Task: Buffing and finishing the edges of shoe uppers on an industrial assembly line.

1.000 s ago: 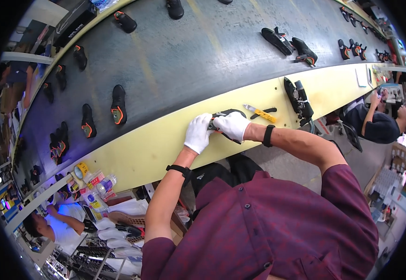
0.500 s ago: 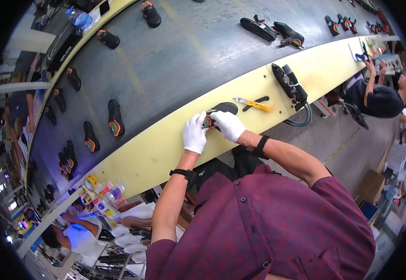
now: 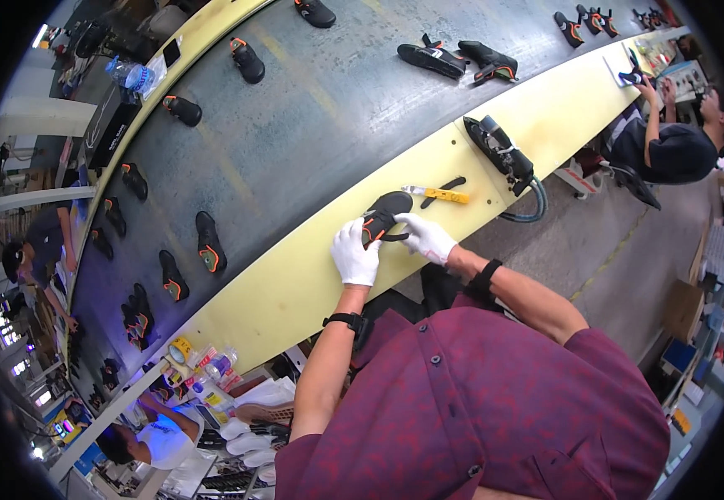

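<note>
A black shoe (image 3: 389, 207) with orange trim rests on the pale yellow ledge in front of me, its toe pointing away. My left hand (image 3: 354, 254), in a white glove, grips its heel end from the left. On the other side my gloved right hand (image 3: 427, 239) pinches a black strap (image 3: 394, 237) that stretches out from the shoe's opening. Just beyond the toe, to the right, lie a yellow utility knife (image 3: 445, 196) and a slim black tool (image 3: 444, 192), partly crossed by the knife.
Beyond the ledge (image 3: 295, 279) runs a grey conveyor belt (image 3: 312, 142) carrying several black shoes (image 3: 209, 242). A black hand-held device with a hose (image 3: 499, 154) stands to the right. Tape (image 3: 180, 350) and bottles (image 3: 212, 392) sit at the lower left. A co-worker (image 3: 670, 150) works at far right.
My right hand has drawn back from over the shoe to its right side, pulling the strap outward. The shoe has turned so its toe points more away from me. The view has shifted slightly.
</note>
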Tool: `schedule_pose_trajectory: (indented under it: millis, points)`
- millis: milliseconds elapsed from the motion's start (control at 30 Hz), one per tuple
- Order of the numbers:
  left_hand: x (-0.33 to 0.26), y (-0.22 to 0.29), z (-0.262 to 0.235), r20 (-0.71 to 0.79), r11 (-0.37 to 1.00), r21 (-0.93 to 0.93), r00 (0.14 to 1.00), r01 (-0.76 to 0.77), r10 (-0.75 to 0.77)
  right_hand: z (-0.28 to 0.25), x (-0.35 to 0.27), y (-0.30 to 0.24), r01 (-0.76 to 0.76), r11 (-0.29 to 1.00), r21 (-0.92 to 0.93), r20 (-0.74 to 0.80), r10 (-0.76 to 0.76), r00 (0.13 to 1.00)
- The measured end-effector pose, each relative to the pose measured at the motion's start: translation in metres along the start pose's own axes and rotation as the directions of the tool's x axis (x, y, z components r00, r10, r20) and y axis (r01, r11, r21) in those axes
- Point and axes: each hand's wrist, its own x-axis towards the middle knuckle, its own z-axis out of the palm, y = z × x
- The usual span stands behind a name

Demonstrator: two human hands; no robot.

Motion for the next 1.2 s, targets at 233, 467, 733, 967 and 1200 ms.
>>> schedule_pose_trajectory:
  millis: [233,467,733,967,1200]
  points:
    - [0.002,0.003,0.001,0.029,1.000,0.009,1.000,0.012,-0.012,0.024,0.066,-0.037,0.320,0.877,-0.358,-0.061,-0.364,0.929]
    - [-0.001,0.007,-0.004,0.044,0.997,0.046,0.997,0.066,-0.068,0.021,0.114,-0.031,0.155,0.820,-0.551,0.224,-0.033,0.974]
    - [-0.008,0.005,-0.001,-0.057,0.966,-0.085,0.967,0.242,-0.247,0.027,0.168,-0.058,-0.068,0.718,-0.692,0.435,0.491,0.755]
    - [-0.002,0.015,-0.025,0.166,0.955,0.096,0.941,0.282,-0.294,0.050,0.170,0.007,0.290,0.448,-0.846,0.294,-0.062,0.954]
    - [-0.060,-0.017,-0.067,0.050,0.914,0.070,0.914,0.399,-0.403,0.018,0.055,-0.073,0.509,0.440,-0.740,0.291,-0.473,0.831]
